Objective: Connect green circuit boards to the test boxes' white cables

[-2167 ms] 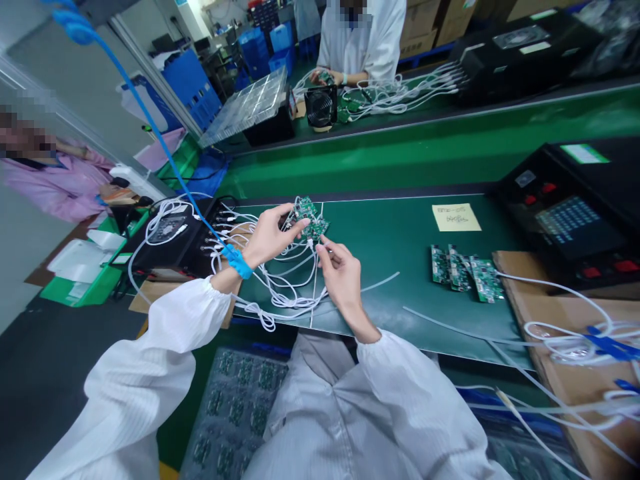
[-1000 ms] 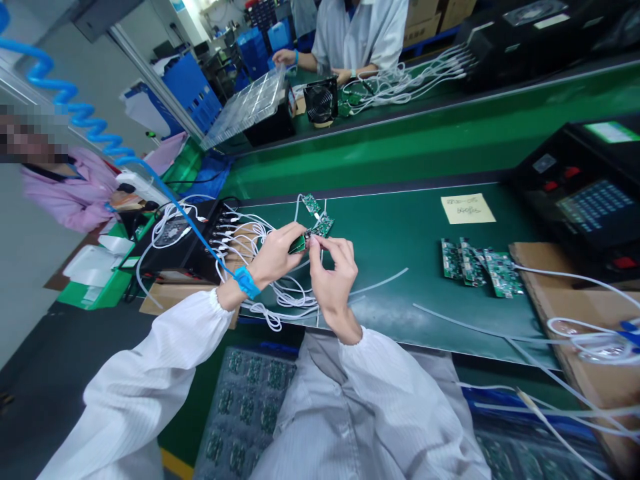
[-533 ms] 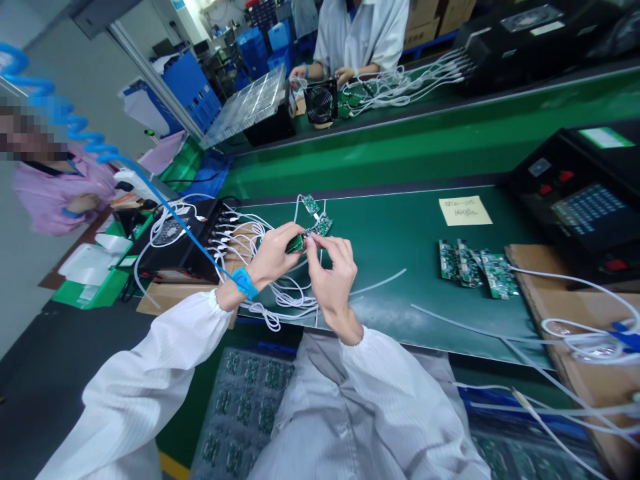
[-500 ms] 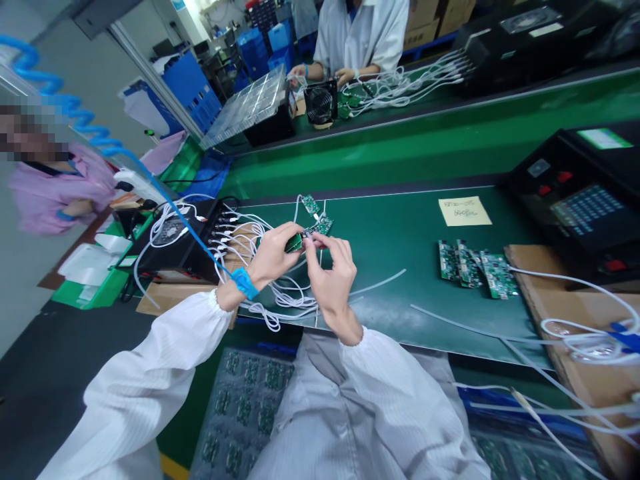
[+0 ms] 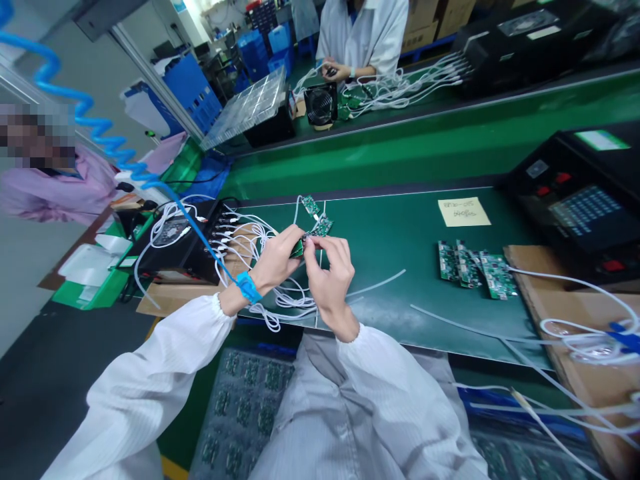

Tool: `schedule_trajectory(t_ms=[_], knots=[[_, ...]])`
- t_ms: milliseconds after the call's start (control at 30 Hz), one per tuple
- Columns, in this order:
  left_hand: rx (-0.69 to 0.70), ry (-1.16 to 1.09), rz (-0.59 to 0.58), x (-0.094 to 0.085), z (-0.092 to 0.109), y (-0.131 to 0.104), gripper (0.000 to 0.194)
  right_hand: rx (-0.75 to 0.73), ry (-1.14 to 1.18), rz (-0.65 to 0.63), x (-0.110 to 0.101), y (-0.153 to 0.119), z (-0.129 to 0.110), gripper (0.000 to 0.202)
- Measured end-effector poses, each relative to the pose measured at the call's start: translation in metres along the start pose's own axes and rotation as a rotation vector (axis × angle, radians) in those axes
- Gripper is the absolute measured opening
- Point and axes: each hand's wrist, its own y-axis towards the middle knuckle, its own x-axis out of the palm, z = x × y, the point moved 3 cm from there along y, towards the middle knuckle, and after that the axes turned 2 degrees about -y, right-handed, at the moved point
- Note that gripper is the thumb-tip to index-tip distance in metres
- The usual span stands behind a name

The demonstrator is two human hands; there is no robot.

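Observation:
My left hand point(image 5: 278, 258), with a blue strap point(image 5: 249, 287) on its wrist, grips a small green circuit board point(image 5: 297, 249). My right hand point(image 5: 330, 275) pinches at the board's right edge; what lies between its fingertips is too small to make out. Just beyond my hands, two more boards lie on the green bench point(image 5: 390, 247), one at the back point(image 5: 309, 205) and one nearer point(image 5: 324, 227). White cables point(image 5: 295, 298) lie coiled beneath and beside my left hand.
A black box with cable plugs point(image 5: 175, 243) stands left. Several boards point(image 5: 469, 265) and a yellow note point(image 5: 465, 212) lie right, near a black device point(image 5: 580, 200). Across the bench a person point(image 5: 357, 40) handles something dark. A blue coiled cord point(image 5: 107, 137) crosses the left side.
My left hand has shifted slightly and the board in it has tilted. The person opposite has brought both hands together. The blue cord has swung, and the person at left has moved a little.

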Motion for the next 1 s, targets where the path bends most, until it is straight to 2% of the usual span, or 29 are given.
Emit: schedule_trajectory(t_ms=[100,167,300,433,533,600,700,867,1000], knots=[[0.002,-0.04,0.029,0.001,-0.001,0.001,0.02,0.026,0.021,-0.003,0.002,0.001,0.001,0.012],[-0.027,-0.103,0.051,0.001,-0.005,0.003,0.017,0.051,0.023,-0.052,0.004,0.002,0.003,0.014],[-0.156,-0.214,0.04,0.0,-0.013,0.01,0.004,0.05,0.02,-0.171,-0.004,0.009,0.013,0.018],[-0.37,-0.245,-0.063,-0.004,-0.025,0.019,0.026,0.086,-0.071,-0.141,-0.029,0.019,0.034,0.023],[-0.434,-0.293,-0.187,-0.004,-0.036,0.024,0.032,0.126,-0.161,-0.152,-0.048,0.024,0.053,0.025],[-0.443,-0.286,-0.249,-0.003,-0.043,0.025,0.039,0.139,-0.229,-0.222,-0.057,0.023,0.063,0.025],[-0.44,-0.203,-0.286,-0.004,-0.05,0.024,0.038,0.136,-0.406,-0.364,-0.071,0.017,0.066,0.024],[-0.419,-0.003,-0.193,-0.018,-0.045,0.025,0.033,0.21,-0.778,-0.444,-0.106,0.005,0.051,0.023],[-0.315,0.066,-0.184,-0.02,-0.033,0.029,0.032,0.25,-0.811,-0.618,-0.118,-0.008,0.046,0.008]])
